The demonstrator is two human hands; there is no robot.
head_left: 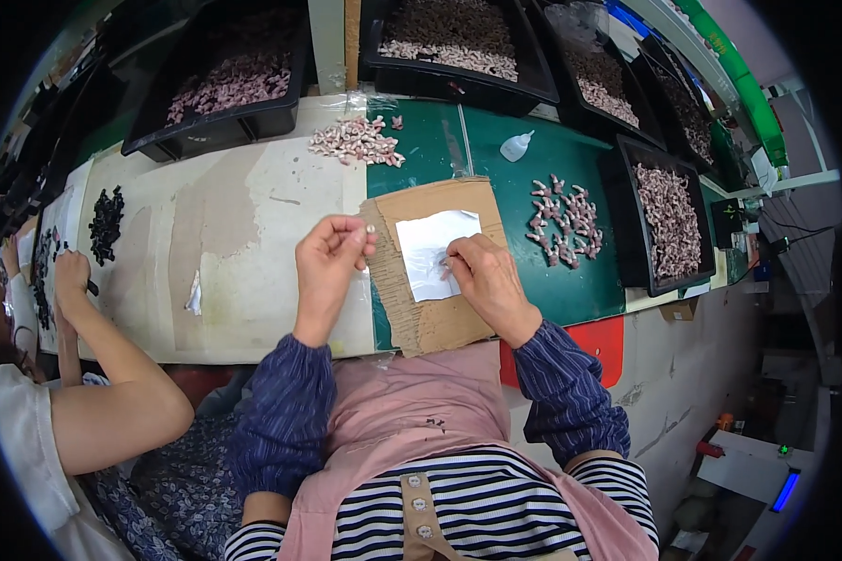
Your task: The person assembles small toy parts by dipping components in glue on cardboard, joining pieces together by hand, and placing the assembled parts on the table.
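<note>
My left hand (pixel 332 260) is closed in a pinch, with a small pale piece (pixel 371 229) showing at the thumb and fingertip. Over a white sheet (pixel 425 236), my right hand (pixel 486 278) has its fingertips pressed together; what lies between them is too small to name. The sheet rests on a piece of brown cardboard (pixel 404 323) with a frayed left side. To the right of the cardboard, small pink-and-brown figure-like pieces (pixel 565 224) are spread on the green mat. A heap of pink-and-white pieces (pixel 354 143) lies beyond my left hand.
Black bins (pixel 217 140) full of small pieces line the far side, and another black bin (pixel 631 245) stands at the right. A small white squeeze bottle (pixel 515 146) is on the green mat (pixel 419 131). At the left, a co-worker's arm (pixel 112 388) reaches toward dark pieces (pixel 107 224).
</note>
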